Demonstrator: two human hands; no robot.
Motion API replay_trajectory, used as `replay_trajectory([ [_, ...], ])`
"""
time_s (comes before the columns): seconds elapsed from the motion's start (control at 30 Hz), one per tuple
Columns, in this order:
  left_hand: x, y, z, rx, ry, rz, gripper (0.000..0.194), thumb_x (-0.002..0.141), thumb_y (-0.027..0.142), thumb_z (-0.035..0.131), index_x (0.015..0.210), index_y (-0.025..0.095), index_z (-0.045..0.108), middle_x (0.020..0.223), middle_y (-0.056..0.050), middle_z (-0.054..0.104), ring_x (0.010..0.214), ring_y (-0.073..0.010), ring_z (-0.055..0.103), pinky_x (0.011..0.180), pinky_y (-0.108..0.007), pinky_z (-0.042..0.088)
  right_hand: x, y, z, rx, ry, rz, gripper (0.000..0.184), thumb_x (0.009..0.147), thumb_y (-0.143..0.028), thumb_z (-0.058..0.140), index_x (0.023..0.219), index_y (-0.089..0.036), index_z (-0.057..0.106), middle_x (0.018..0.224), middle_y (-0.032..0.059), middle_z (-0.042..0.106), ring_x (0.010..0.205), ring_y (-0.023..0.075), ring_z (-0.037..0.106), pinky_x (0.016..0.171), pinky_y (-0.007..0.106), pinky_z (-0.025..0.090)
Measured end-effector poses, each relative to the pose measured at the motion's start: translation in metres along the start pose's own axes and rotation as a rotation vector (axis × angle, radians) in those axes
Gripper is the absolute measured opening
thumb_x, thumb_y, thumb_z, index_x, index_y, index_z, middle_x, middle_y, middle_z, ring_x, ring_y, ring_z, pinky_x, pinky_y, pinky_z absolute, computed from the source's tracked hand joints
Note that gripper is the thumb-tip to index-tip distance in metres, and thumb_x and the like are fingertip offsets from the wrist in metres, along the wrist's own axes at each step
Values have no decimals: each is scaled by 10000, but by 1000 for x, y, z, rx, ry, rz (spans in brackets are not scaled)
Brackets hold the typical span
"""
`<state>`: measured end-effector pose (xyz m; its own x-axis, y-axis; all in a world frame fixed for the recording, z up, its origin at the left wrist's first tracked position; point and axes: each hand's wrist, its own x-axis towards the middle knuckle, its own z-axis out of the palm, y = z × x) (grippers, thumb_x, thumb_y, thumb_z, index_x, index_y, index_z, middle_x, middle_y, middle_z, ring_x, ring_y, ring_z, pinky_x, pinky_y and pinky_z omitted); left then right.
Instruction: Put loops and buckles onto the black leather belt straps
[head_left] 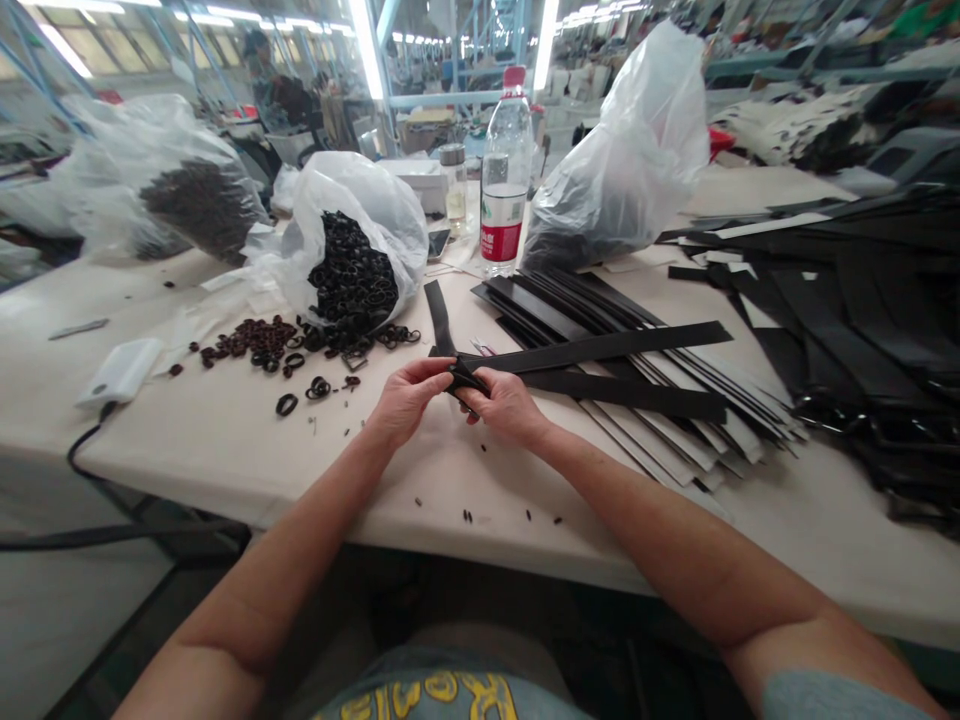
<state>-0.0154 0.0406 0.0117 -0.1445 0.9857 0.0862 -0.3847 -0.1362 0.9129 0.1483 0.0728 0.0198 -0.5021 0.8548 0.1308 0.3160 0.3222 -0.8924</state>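
My left hand and my right hand meet over the table's middle, both pinched on the end of a long black strap that runs off to the right. The fingers of both hands are closed round the strap's folded end. A second black strap piece lies just behind my hands. Loose black and brown rings are scattered to the left of my left hand.
An open plastic bag of black rings stands behind my hands, another bag of brown ones far left. A water bottle, a dark-filled bag, stacked black straps on the right, a white device with cable left.
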Motion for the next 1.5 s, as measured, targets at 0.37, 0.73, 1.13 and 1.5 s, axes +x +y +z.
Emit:
replay_trajectory([
  [0.37,-5,-4,5,487,67,365,135,708,240,753,835,197,762,860,-27,682,722,-128,604,644,-230,481,0,1,4,42,-17,12,175,860,-327,612,803,-161,613,662,-8,645,494,97,620,465,180,466],
  [0.73,-1,-5,-5,121,-12,63,313,655,363,831,903,181,775,840,-36,736,705,-117,609,710,-245,491,0,-7,-2,240,-53,94,170,835,-315,624,870,-149,621,660,-9,647,488,83,602,419,157,409],
  [1.13,-9,0,1,632,-33,336,104,726,273,748,805,221,792,775,-27,654,696,-139,585,642,-236,462,-3,-3,-5,357,-200,83,230,749,-284,673,920,-158,584,794,6,658,718,127,656,647,221,522],
  [1.5,-14,4,5,454,-77,332,179,765,257,720,930,196,758,771,-32,689,671,-144,619,688,-286,513,-3,-7,-6,470,-137,76,465,762,-567,697,978,-169,595,849,22,666,663,116,658,583,215,484],
])
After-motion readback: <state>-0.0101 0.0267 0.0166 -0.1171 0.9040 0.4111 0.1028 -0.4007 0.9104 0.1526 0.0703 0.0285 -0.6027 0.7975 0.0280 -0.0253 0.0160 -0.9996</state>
